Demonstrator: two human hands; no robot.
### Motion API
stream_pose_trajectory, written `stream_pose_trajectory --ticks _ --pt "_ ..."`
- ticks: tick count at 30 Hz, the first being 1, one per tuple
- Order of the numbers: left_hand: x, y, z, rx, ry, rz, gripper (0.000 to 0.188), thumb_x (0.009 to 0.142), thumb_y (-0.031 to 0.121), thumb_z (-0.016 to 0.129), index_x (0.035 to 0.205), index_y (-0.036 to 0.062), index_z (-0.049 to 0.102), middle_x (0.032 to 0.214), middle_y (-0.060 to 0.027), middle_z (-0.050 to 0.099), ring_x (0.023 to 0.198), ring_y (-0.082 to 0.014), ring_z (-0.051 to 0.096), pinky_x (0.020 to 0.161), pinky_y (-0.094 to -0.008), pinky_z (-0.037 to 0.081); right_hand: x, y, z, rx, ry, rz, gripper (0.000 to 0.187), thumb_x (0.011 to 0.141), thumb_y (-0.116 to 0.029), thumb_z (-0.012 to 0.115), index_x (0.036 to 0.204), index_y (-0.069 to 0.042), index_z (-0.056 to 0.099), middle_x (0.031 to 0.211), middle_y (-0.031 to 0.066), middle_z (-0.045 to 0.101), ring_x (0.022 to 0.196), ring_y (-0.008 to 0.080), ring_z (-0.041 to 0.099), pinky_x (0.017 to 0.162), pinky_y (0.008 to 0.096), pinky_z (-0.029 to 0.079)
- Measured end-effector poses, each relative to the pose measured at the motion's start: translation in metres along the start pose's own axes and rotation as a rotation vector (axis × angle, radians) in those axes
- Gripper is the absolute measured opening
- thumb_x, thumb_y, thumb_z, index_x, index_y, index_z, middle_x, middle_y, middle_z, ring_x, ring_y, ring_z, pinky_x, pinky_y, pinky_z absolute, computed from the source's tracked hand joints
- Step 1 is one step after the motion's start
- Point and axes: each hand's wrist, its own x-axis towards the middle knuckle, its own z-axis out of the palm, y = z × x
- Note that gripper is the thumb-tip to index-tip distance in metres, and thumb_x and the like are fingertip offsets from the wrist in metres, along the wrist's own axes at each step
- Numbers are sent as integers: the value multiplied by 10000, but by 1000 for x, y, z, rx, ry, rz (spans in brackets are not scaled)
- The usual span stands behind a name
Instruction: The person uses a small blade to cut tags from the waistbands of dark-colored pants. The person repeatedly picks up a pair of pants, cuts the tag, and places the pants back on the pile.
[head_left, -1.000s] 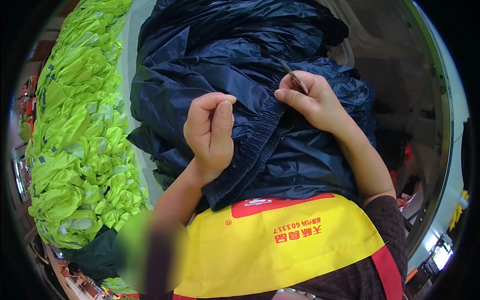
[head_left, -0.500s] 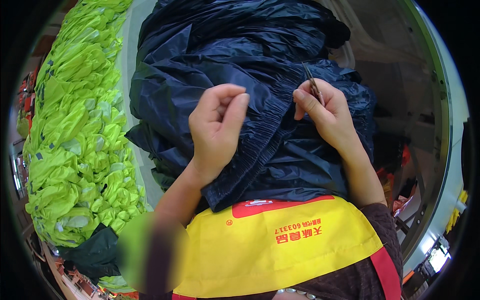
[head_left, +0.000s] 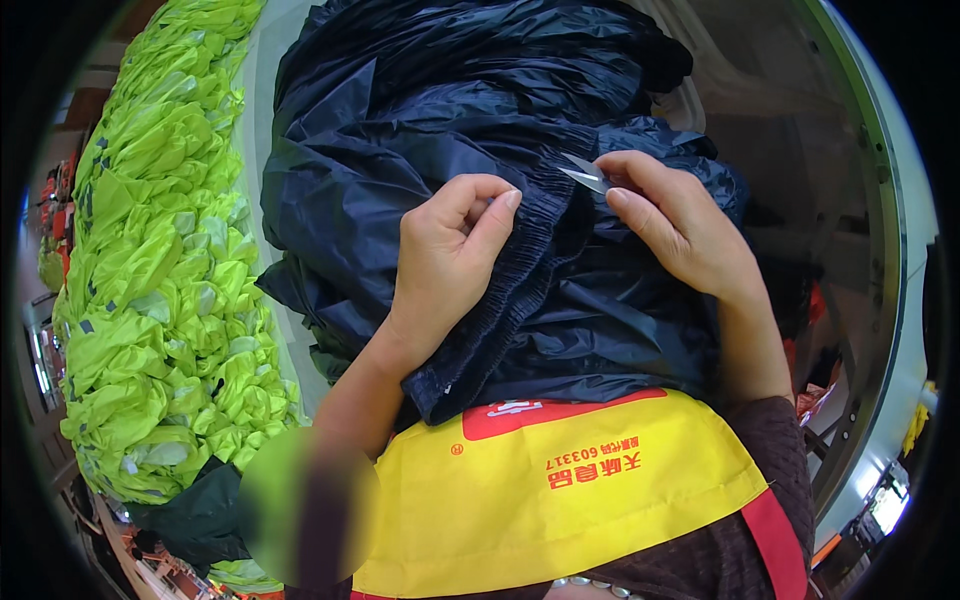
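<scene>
A heap of dark navy garments in thin, shiny fabric fills the middle. Across it, a gathered elastic waistband slants down toward me. My left hand is over the band's left side, thumb and forefinger pinched together; whatever sits between the fingertips is too small to make out. Opposite, on the right of the band, my right hand is closed on small thread snips. Their pointed blades are spread and aim left, toward the pinched fingertips. The handles are hidden in my palm.
A long pile of bright yellow-green garments lies along the left, with a dark green cloth at its near end. I wear a yellow apron against the heap's near edge. A metal frame edge curves up the right side.
The snips have swung from pointing up and away to pointing left, and their blades now show apart. My left hand has shifted slightly right; my right wrist has moved right.
</scene>
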Motion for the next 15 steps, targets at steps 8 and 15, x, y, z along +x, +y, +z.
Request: stream_pose_trajectory --ticks 8,15 --pt "0 4 3 -58 27 -25 67 863 58 598 894 -2 601 663 23 556 564 -8 454 501 -167 356 4 -8 -7 -273 -105 -238 282 862 -155 604 1088 8 561 782 110 573 649 220 564 571 299 437" --pt "-3 0 5 -22 102 61 57 822 9 627 873 8 601 656 30 518 539 -16 418 490 -172 350 18 -18 5 -505 -96 -275 202 876 -209 579 852 -9 563 734 127 596 640 289 595 561 355 470"
